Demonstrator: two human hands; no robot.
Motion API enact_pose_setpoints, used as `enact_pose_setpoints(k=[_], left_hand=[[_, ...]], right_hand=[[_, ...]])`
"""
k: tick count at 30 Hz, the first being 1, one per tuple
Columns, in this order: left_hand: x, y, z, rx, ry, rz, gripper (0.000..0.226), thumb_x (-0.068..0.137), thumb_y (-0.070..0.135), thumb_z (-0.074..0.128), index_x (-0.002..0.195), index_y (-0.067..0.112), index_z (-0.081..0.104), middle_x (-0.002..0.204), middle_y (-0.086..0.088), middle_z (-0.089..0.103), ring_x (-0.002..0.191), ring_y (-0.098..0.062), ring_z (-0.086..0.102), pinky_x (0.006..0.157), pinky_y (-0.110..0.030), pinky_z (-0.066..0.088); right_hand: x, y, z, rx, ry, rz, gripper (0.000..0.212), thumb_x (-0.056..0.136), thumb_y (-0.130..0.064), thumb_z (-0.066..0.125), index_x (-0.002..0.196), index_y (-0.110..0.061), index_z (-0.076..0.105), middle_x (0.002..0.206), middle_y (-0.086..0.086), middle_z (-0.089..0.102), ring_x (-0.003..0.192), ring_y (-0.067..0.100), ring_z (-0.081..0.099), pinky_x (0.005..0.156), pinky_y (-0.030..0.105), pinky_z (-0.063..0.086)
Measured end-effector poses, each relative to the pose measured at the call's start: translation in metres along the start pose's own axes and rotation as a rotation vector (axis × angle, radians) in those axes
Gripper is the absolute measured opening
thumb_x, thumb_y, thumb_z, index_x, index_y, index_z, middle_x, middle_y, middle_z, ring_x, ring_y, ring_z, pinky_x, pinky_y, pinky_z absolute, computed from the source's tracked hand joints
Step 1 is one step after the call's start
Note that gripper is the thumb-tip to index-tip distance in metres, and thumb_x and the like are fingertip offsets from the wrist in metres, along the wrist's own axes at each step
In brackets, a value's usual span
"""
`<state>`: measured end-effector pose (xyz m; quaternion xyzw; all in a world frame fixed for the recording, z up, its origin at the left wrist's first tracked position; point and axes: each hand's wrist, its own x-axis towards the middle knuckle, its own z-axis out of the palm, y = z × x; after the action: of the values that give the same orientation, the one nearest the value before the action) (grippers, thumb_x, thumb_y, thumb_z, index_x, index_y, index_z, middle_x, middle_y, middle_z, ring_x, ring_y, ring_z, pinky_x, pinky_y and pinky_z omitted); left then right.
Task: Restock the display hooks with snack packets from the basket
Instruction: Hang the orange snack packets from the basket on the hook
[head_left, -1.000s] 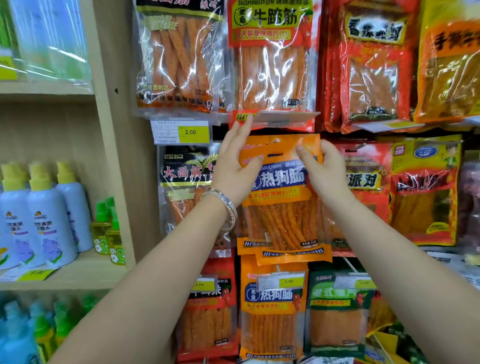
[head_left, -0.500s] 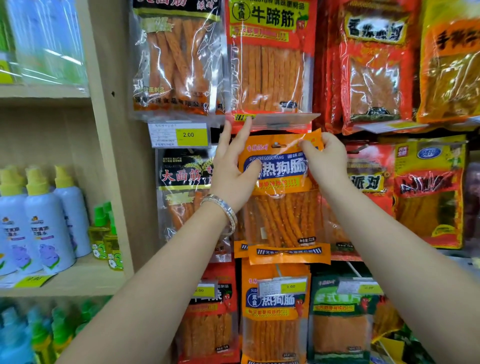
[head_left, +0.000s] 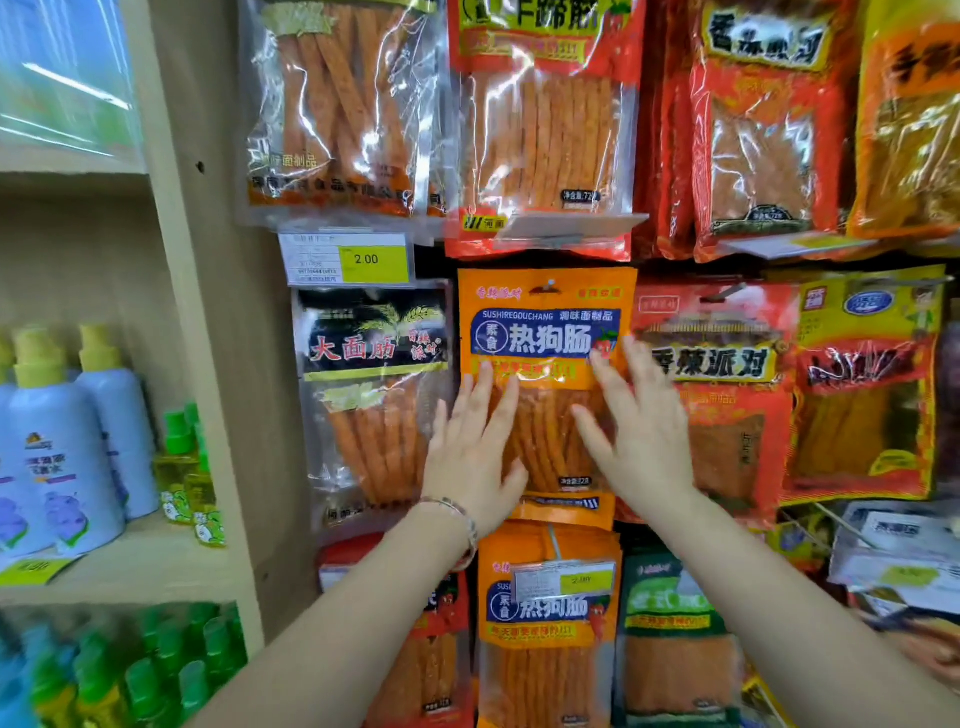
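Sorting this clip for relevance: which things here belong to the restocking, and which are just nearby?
Job: orange packet, hook, left hand, right hand.
Nearby only: blue bottles, green-capped bottles, price tag, black packet.

Bare forearms; a silver bracelet (head_left: 464, 519) circles the left wrist.

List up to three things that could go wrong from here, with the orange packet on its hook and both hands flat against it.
1. The orange packet shows only the hook tip through its hole; not pushed back, it may slip off.
2. The left hand and right hand lie flat on it; hard pressure could snap the sticks.
3. The right hand overlaps the red packet; withdrawing might knock it askew.
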<state>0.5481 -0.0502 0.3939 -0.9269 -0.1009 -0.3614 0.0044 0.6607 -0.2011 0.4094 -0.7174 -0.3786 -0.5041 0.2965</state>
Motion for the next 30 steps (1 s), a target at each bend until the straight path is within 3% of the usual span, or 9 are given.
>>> enact_pose_setpoints(k=[3,9,12,17,21,23,26,28,30], left_hand=[[0.005,-0.002,0.007,0.097,-0.03,-0.02,0.087,0.088,0.037,0.046,0.147,0.023,-0.017,0.146,-0.001,-0.038,0.142,-0.02,-0.02,0.112,-0.039,-0.013],[0.033,-0.007,0.011,0.239,-0.159,-0.053,0.085,0.089,0.039,0.046,0.149,0.014,-0.009,0.155,-0.01,-0.02,0.145,-0.024,-0.01,0.115,-0.041,-0.008],[0.051,-0.008,0.011,0.277,-0.235,-0.06,0.088,0.088,0.041,0.049,0.149,0.011,-0.008,0.156,-0.013,-0.017,0.145,-0.026,-0.006,0.117,-0.041,-0.003],[0.066,-0.011,0.013,0.267,-0.318,-0.07,0.096,0.085,0.044,0.056,0.148,0.009,-0.008,0.156,-0.015,-0.016,0.145,-0.026,-0.001,0.117,-0.039,0.006],[0.075,-0.012,0.008,0.108,-0.386,-0.085,0.096,0.085,0.044,0.057,0.149,0.008,-0.004,0.155,-0.014,-0.018,0.145,-0.027,0.005,0.115,-0.038,0.018],[0.075,-0.011,0.001,-0.064,-0.423,-0.088,0.089,0.086,0.041,0.056,0.15,0.01,0.003,0.157,-0.013,-0.013,0.143,-0.028,0.014,0.113,-0.036,0.024],[0.059,-0.006,-0.012,-0.328,-0.423,-0.042,0.067,0.09,0.033,0.053,0.147,0.011,0.024,0.156,-0.014,0.014,0.141,-0.023,0.023,0.11,-0.023,0.018],[0.03,-0.003,-0.021,-0.457,-0.389,-0.028,0.057,0.091,0.03,0.054,0.143,0.017,0.036,0.155,-0.011,0.019,0.142,-0.019,0.019,0.11,-0.02,0.012],[-0.009,-0.003,-0.028,-0.573,-0.283,-0.017,0.045,0.089,0.022,0.058,0.132,0.018,0.051,0.148,-0.011,0.032,0.138,-0.019,0.027,0.107,-0.017,0.015]], right_hand=[[-0.008,0.004,0.013,-0.187,-0.115,-0.099,0.069,0.086,-0.041,0.063,0.144,-0.011,0.039,0.152,0.017,0.031,0.14,0.033,0.03,0.112,0.046,0.023],[0.016,0.003,0.029,-0.365,-0.324,-0.121,0.077,0.081,-0.041,0.068,0.143,-0.004,0.039,0.15,0.018,0.033,0.139,0.031,0.033,0.109,0.045,0.032],[0.036,-0.002,0.039,-0.477,-0.487,-0.09,0.079,0.088,-0.043,0.058,0.148,-0.004,0.022,0.156,0.018,0.019,0.145,0.028,0.019,0.112,0.041,0.023],[0.05,-0.01,0.046,-0.571,-0.669,-0.06,0.074,0.094,-0.014,0.046,0.15,-0.007,-0.001,0.159,0.015,-0.003,0.146,0.024,0.012,0.11,0.037,0.024],[0.062,-0.017,0.043,-0.442,-0.767,0.036,0.084,0.085,-0.003,0.055,0.151,-0.011,0.005,0.16,0.012,0.0,0.136,0.028,0.035,0.101,0.038,0.039],[0.061,-0.02,0.036,-0.256,-0.768,0.174,0.072,0.087,-0.007,0.052,0.15,-0.013,0.018,0.159,0.01,0.012,0.13,0.032,0.043,0.098,0.04,0.042],[0.045,-0.027,0.017,0.078,-0.628,0.359,0.052,0.088,-0.015,0.054,0.139,-0.014,0.044,0.143,0.009,0.046,0.124,0.03,0.05,0.098,0.038,0.043],[0.02,-0.037,0.0,0.23,-0.537,0.465,0.043,0.086,-0.017,0.059,0.129,-0.016,0.054,0.129,0.005,0.057,0.114,0.025,0.057,0.094,0.034,0.045],[-0.01,-0.051,-0.016,0.351,-0.472,0.544,0.033,0.086,-0.016,0.062,0.119,-0.017,0.059,0.11,-0.001,0.061,0.1,0.019,0.06,0.089,0.035,0.048]])
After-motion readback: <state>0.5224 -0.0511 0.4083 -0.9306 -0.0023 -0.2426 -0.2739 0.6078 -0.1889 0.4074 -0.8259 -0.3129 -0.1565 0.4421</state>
